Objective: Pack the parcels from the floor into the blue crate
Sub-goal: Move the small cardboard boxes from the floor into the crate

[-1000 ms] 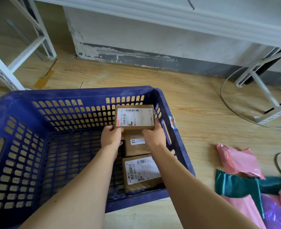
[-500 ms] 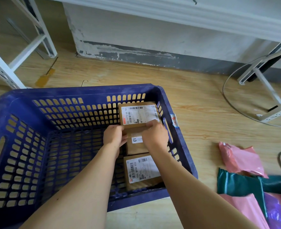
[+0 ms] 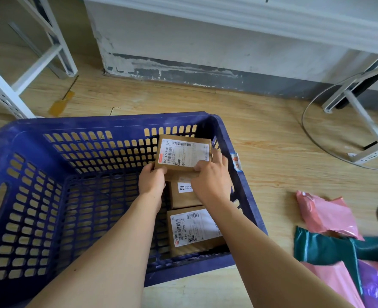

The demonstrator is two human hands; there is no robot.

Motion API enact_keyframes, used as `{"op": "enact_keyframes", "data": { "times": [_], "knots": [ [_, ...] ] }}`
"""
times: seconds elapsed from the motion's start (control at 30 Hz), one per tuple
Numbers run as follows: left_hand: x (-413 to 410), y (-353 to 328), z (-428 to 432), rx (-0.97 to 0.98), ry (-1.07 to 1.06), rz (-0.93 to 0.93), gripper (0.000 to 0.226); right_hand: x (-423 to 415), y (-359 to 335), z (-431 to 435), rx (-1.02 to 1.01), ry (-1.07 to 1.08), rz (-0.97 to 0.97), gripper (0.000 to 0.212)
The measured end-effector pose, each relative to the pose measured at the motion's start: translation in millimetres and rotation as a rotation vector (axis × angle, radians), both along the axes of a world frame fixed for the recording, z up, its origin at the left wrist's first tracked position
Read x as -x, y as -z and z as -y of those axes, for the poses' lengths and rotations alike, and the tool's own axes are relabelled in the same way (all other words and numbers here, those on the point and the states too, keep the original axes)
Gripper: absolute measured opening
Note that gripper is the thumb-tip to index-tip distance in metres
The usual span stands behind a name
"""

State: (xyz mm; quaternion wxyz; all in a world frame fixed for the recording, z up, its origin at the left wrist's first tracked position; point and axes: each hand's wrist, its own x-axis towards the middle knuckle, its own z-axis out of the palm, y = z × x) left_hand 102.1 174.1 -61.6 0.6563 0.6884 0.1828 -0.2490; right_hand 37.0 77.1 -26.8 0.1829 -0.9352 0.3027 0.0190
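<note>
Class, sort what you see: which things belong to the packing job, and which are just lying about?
Job: blue crate; labelled box gripped by left hand and right hand; middle box and near box inside the crate; pink bag, green bag, purple bag on the floor.
Lying about: white frame, wire hoop, yellow scrap.

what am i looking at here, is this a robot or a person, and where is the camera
No robot: these are a person's bare arms, filmed by one camera worn on the head, looking forward and down. The left hand and right hand together grip a labelled cardboard box at the far right corner of the blue crate. A middle box and a near box already lie inside, along its right wall. On the wooden floor to the right lie soft parcels: a pink bag, a green bag and a purple bag.
</note>
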Motion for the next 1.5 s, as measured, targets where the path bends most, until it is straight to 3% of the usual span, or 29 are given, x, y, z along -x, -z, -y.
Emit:
{"op": "enact_keyframes", "data": {
  "times": [0.3,0.47,0.6,0.7,0.77,0.83,0.9,1.0,1.07,1.2,1.27,1.4,1.5],
  "knots": [
    [-3,9,-2,0.006,-0.015,0.004,0.035,2,7,8,-0.254,0.226,-0.039,0.034],
    [-9,8,-3,0.021,-0.011,0.019,0.035,-3,13,4,-0.311,0.118,-0.258,0.032],
    [-13,13,-2,0.002,0.028,0.028,0.038,-2,9,13,-0.638,0.127,-0.304,0.02],
    [-12,15,3,0.015,0.053,0.006,0.057,2,4,13,-0.859,0.147,-0.344,0.015],
    [-12,15,6,0.014,0.046,0.0,0.06,1,2,13,-0.798,0.174,-0.2,0.018],
    [-10,14,7,0.026,0.032,0.001,0.05,-4,1,15,-0.555,0.247,0.075,0.019],
    [-8,13,6,0.051,0.032,0.004,0.046,-9,-4,15,-0.448,0.296,0.183,0.018],
    [-7,11,3,-0.011,0.128,0.075,0.049,-8,-2,7,-0.383,0.192,-0.023,0.045],
    [-8,9,0,-0.033,0.213,0.13,0.053,-6,-1,6,-0.351,0.158,-0.073,0.047],
    [-8,3,-2,-0.083,0.316,0.17,0.064,-5,-6,9,-0.341,0.179,-0.023,0.035],
    [-8,-2,-1,-0.088,0.372,0.172,0.068,-4,-8,9,-0.274,0.188,-0.01,0.045],
    [-3,-8,12,-0.117,0.538,0.183,0.066,-4,0,10,-0.419,0.28,-0.094,0.048],
    [-2,-1,18,-0.044,0.55,0.08,0.066,-2,4,6,-0.467,0.312,0.022,0.056]
  ]
}}
